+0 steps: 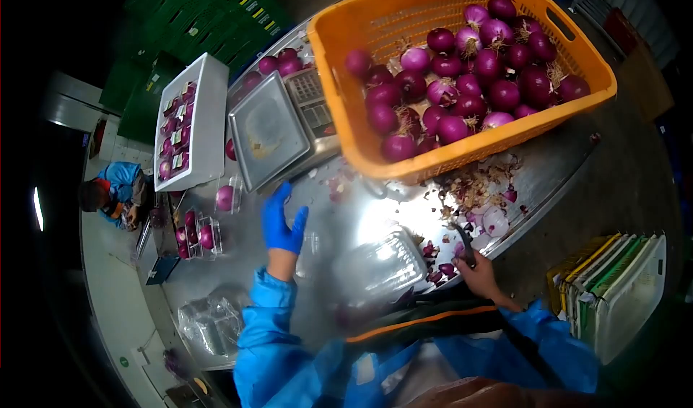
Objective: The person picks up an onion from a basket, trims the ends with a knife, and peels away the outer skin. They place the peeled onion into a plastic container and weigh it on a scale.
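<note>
My left hand [284, 224], in a blue glove, is raised over the metal table with its fingers apart and nothing in it. It is just below the weighing scale's metal pan [271, 130]. My right hand [479, 276], without a glove, is closed around a dark, slim tool that looks like a small knife [464, 240]. Below that tool lie red onion trimmings [442, 269] and a pile of dry skins [473, 195]. Between my hands sits a clear plastic tray [386, 267].
An orange crate [462, 161] of red onions [487, 65] stands at the back. Left are a white box [209, 119] of packed onions, onion packs [206, 236] and clear packaging [209, 325]. Folded crates [613, 285] stand right. A person in blue [123, 184] is far left.
</note>
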A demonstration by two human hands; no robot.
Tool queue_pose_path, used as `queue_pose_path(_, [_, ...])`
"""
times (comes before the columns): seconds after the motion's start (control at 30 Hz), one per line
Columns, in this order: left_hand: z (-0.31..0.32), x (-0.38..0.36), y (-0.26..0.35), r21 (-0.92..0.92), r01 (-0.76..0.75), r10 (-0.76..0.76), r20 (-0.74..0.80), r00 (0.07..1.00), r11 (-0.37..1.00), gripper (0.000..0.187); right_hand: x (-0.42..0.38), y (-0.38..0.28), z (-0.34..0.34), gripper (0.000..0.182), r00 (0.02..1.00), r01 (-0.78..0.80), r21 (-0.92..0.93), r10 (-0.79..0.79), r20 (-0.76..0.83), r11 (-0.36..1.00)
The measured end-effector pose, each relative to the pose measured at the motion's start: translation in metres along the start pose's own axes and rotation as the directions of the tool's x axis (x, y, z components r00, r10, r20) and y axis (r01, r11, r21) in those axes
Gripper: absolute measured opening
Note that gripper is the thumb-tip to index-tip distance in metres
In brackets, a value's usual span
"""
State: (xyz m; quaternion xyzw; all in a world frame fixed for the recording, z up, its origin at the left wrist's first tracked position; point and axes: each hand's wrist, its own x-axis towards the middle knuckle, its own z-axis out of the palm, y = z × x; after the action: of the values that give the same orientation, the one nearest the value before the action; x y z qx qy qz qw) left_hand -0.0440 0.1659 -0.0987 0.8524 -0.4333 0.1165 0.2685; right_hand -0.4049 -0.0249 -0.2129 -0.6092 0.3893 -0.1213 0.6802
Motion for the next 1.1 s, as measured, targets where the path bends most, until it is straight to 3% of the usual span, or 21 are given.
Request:
queue_pose_path(0.03, [-0.005,0.039,0.029,-0.058,-0.089,0.086,-0.05,0.995,0.994,0.046,0.002,0.015,-0.009,0.02,0.999,0.014,-0.061,-0.011,0.053,0.998])
queue_pose_path(0.07, [-0.006,0.073,0.05,-0.086,-0.216,0.212,-0.044,0.976,0.973,0.045,0.005,0.027,-0.019,0.043,0.985,-0.05,-0.257,0.091,0.148,0.965])
queue_pose_path(0.1, [-0.003,0.106,0.069,-0.117,-0.337,0.334,-0.043,0.942,0.934,0.043,0.008,0.017,-0.027,0.039,0.96,0.008,-0.472,0.126,0.251,0.882])
queue_pose_path(0.17, [0.015,0.163,0.111,-0.296,-0.404,0.433,0.034,0.901,0.865,0.042,0.018,0.048,-0.044,0.035,0.825,0.195,-0.622,0.216,0.522,0.758])
queue_pose_path(0.23, [0.047,0.209,0.158,-0.499,-0.347,0.491,0.188,0.851,0.794,0.041,0.02,0.12,-0.055,0.036,0.768,0.083,-0.402,0.199,0.609,0.912])
queue_pose_path(0.27, [0.067,0.227,0.176,-0.5,-0.359,0.544,0.293,0.786,0.788,0.041,0.021,0.155,-0.061,0.037,0.735,0.008,-0.287,0.189,0.651,0.958])
queue_pose_path(0.3, [0.088,0.242,0.193,-0.501,-0.371,0.587,0.393,0.708,0.782,0.041,0.028,0.089,-0.069,0.037,0.729,0.156,-0.416,0.18,0.661,0.896])
queue_pose_path(0.4, [0.173,0.259,0.232,-0.567,-0.375,0.65,0.423,0.631,0.733,0.056,0.049,0.038,-0.077,0.041,0.787,0.38,-0.66,0.148,0.599,0.649])
queue_pose_path(0.43, [0.203,0.26,0.241,-0.581,-0.393,0.677,0.424,0.602,0.713,0.062,0.052,0.023,-0.079,0.041,0.839,0.265,-0.635,0.152,0.523,0.725])
queue_pose_path(0.5, [0.24,0.253,0.261,-0.491,-0.36,0.594,0.493,0.636,0.793,0.074,0.056,-0.005,-0.085,0.041,0.913,0.04,-0.534,0.186,0.363,0.845])
queue_pose_path(0.53, [0.251,0.25,0.272,-0.395,-0.276,0.474,0.607,0.638,0.876,0.082,0.057,-0.016,-0.088,0.053,0.901,-0.018,-0.474,0.219,0.373,0.88])
queue_pose_path(0.63, [0.268,0.24,0.297,-0.201,-0.208,0.29,0.667,0.687,0.957,0.085,0.058,-0.007,-0.091,0.051,0.916,0.047,-0.382,0.113,0.386,0.923])
queue_pose_path(0.67, [0.277,0.236,0.298,-0.219,-0.189,0.287,0.635,0.717,0.957,0.084,0.058,-0.004,-0.092,0.049,0.919,0.064,-0.399,0.102,0.382,0.915])
queue_pose_path(0.73, [0.287,0.237,0.294,-0.257,-0.239,0.348,0.589,0.73,0.936,0.081,0.054,-0.003,-0.092,0.045,0.924,0.096,-0.433,0.081,0.373,0.896])
queue_pose_path(0.83, [0.283,0.241,0.288,-0.249,-0.278,0.372,0.547,0.75,0.928,0.077,0.048,-0.006,-0.088,0.028,0.972,0.151,-0.288,-0.088,0.218,0.946])
queue_pose_path(0.97, [0.259,0.248,0.263,-0.342,-0.33,0.463,0.463,0.756,0.88,0.081,0.042,-0.026,-0.093,0.023,0.987,0.082,-0.295,-0.036,0.157,0.952])
queue_pose_path(1.03, [0.232,0.256,0.252,-0.534,-0.088,0.424,0.549,0.721,0.841,0.082,0.039,-0.027,-0.097,0.027,0.991,0.034,-0.355,0.015,0.133,0.934])
queue_pose_path(1.07, [0.195,0.251,0.26,-0.614,0.094,0.382,0.596,0.706,0.784,0.082,0.037,-0.033,-0.095,0.023,0.989,0.145,-0.204,-0.145,0.016,0.968])
queue_pose_path(1.1, [0.188,0.249,0.248,-0.667,0.099,0.421,0.571,0.705,0.739,0.08,0.038,-0.035,-0.096,0.017,0.962,0.233,-0.198,-0.255,-0.095,0.952])
